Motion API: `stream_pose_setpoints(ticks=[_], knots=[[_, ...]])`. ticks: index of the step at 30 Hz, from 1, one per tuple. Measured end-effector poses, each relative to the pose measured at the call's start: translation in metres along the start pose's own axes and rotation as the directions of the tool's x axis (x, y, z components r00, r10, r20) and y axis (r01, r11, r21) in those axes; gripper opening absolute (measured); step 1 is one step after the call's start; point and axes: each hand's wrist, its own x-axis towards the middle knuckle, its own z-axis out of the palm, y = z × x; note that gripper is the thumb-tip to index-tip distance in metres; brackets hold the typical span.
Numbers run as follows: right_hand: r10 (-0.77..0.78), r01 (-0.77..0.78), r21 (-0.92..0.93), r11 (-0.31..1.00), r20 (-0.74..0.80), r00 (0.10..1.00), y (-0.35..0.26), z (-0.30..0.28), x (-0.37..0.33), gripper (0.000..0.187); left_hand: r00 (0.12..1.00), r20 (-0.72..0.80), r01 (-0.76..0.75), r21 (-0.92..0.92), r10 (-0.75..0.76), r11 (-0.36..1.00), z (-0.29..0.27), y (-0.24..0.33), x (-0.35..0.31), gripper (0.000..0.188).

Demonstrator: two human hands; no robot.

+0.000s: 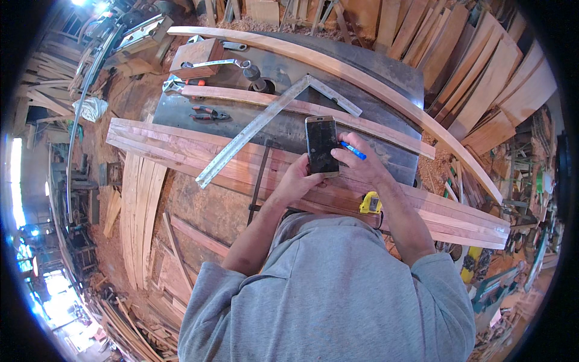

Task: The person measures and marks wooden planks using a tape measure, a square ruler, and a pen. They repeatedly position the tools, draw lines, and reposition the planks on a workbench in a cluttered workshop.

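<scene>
A dark-screened smartphone stands upright in my left hand, with the fingers and thumb around its lower left side. My right hand is at the phone's right edge, with a finger reaching to the screen. A blue pen is held between its fingers. Beneath both hands lie several long pale-red boards side by side, with a dark bar clamp across them. Just left of the phone, a metal framing square rests over the boards and a narrow wood strip.
A yellow tape measure sits near my right forearm. On the dark metal tabletop are pliers, a wooden block and a wrench. A long curved strip arcs along the far side. Lumber leans at the back right.
</scene>
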Motion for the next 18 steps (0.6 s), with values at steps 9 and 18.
stream_pose_setpoints(ticks=[9,18], knots=[[0.097,-0.096,0.009,0.995,-0.115,0.989,-0.034,-0.036,0.024,0.034,0.988,0.095,0.107,0.136,-0.12,0.985,-0.002,0.019,-0.007,0.041],[0.299,-0.304,0.302,0.903,0.065,0.952,-0.013,-0.034,-0.021,0.034,0.961,-0.278,-0.092,-0.344,-0.007,0.934,-0.04,0.034,0.004,0.028]])
